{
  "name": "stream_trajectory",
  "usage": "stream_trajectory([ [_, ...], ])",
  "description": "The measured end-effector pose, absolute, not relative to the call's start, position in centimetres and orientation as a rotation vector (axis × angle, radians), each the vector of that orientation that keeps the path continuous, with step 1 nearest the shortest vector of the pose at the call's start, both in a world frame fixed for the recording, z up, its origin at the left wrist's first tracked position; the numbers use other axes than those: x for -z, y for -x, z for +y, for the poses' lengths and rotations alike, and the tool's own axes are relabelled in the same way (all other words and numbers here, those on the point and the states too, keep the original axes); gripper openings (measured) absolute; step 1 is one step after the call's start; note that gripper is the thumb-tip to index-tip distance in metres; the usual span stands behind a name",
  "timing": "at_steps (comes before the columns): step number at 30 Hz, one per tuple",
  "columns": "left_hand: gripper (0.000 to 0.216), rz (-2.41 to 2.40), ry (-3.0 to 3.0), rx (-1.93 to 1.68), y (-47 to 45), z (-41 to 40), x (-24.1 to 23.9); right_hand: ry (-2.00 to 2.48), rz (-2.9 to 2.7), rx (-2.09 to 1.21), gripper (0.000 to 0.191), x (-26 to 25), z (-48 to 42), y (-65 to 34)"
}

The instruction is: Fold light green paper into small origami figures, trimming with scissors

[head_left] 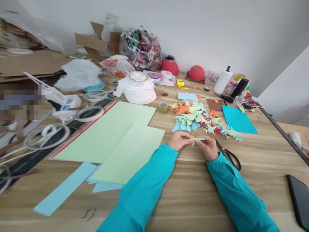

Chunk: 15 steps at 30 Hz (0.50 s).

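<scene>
Between my two hands is a small folded piece of pale green paper (198, 139), pinched at both ends. My left hand (179, 140) grips its left end between thumb and fingers. At its right end, the thumb and fingers of my right hand (208, 147) are closed on it too. Just beyond my hands lies a heap of folded paper figures (190, 114) in green, blue, orange and red. Black-handled scissors (229, 155) rest on the table beside my right wrist. Large pale green sheets (120, 135) spread out to the left of my left arm.
Blue paper strips (66, 188) lie at the front left. A bright blue sheet (239, 119) sits right of the heap, and a phone (299, 201) at the right edge. Behind are a yellow tape measure (180, 83), a red pincushion (196, 73) and a white cap-like item (140, 90).
</scene>
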<state>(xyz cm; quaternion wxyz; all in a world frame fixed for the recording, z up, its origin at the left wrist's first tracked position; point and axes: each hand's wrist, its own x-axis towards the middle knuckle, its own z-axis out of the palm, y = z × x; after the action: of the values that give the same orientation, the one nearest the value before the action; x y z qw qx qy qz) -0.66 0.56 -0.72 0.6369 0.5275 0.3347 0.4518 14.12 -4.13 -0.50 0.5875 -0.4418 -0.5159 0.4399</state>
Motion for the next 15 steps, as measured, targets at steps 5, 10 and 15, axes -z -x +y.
stream_trajectory([
  [5,0.030,0.733,-1.212,-1.018,0.68,0.54,0.64,1.021,-1.209,-1.021,0.016,0.44,-4.12,-14.12],
  [10,0.035,0.703,-1.282,-1.027,0.62,0.33,0.25,1.056,-1.206,-0.976,0.017,0.48,-4.01,-14.24],
  [15,0.030,0.767,-1.504,-1.053,0.52,0.08,-0.23,1.053,-1.198,-0.931,0.017,0.38,-3.95,-14.24],
])
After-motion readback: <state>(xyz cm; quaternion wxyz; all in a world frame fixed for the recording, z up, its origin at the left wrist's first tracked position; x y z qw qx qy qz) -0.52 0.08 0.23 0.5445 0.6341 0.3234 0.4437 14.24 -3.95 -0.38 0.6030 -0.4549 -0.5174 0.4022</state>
